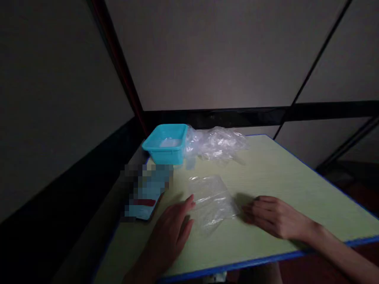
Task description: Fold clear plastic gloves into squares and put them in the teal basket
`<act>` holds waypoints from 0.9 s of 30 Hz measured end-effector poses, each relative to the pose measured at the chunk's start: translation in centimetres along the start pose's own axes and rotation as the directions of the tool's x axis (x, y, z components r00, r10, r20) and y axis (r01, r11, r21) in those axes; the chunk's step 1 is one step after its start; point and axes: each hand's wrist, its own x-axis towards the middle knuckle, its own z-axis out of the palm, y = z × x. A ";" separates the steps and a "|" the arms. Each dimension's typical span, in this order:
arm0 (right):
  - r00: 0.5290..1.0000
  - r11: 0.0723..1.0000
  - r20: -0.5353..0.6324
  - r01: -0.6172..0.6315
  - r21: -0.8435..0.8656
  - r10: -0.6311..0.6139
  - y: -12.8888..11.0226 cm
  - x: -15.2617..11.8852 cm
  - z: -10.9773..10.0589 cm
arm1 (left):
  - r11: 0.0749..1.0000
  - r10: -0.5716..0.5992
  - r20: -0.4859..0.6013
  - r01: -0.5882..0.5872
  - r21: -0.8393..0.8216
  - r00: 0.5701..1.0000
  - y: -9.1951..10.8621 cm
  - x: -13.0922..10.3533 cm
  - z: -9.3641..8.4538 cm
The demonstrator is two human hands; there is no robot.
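Observation:
A clear plastic bag (211,199) lies flat and slightly wrinkled on the pale table. At its left edge is my left hand (171,228), with thumb and fingers apart and nothing held; its fingertips are beside or just over the plastic. My right hand (268,217) rests to the right of the bag, palm down, fingers close together and bent toward the tabletop. Its fingertips are dim and blurred, so whether anything is beneath them is hidden.
A turquoise basket (167,156) stands at the table's back left, with something whitish inside. Crumpled clear plastic (220,144) is heaped beside it. A phone-like device (148,197), partly pixelated, lies at the left edge. The table (296,189) has a blue rim; walls rise behind it.

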 end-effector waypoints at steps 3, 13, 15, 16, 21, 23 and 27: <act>0.999 0.999 -0.010 0.033 -0.023 -0.033 -0.5 -0.4 0.1 | 1.000 -0.002 -0.003 0.002 -0.002 1.000 -0.2 -0.1 -0.1; 0.997 0.996 -0.038 0.059 -0.071 -0.062 -0.1 -0.8 1.1 | 0.999 0.003 0.017 -0.004 0.046 1.000 -0.2 0.1 0.2; 0.997 0.995 -0.042 0.063 -0.078 -0.067 0.1 -0.8 1.3 | 0.999 0.010 0.016 -0.011 0.050 1.000 -0.2 0.2 0.2; 0.997 0.995 -0.040 0.064 -0.076 -0.067 0.1 -0.9 1.3 | 0.999 0.013 0.017 -0.014 0.051 1.000 -0.2 0.2 0.2; 0.999 0.999 -0.015 0.043 -0.009 -0.043 0.2 -1.1 1.7 | 0.998 0.012 0.020 -0.013 0.056 1.000 -0.2 0.0 0.3; 0.999 0.999 -0.003 0.034 0.017 -0.034 0.2 -1.2 1.8 | 0.998 0.017 0.013 -0.018 0.065 1.000 -0.3 0.0 0.3; 0.998 0.999 0.028 0.050 0.018 -0.051 0.2 -1.1 1.8 | 0.998 0.015 0.005 -0.016 0.067 1.000 -0.3 -0.1 0.3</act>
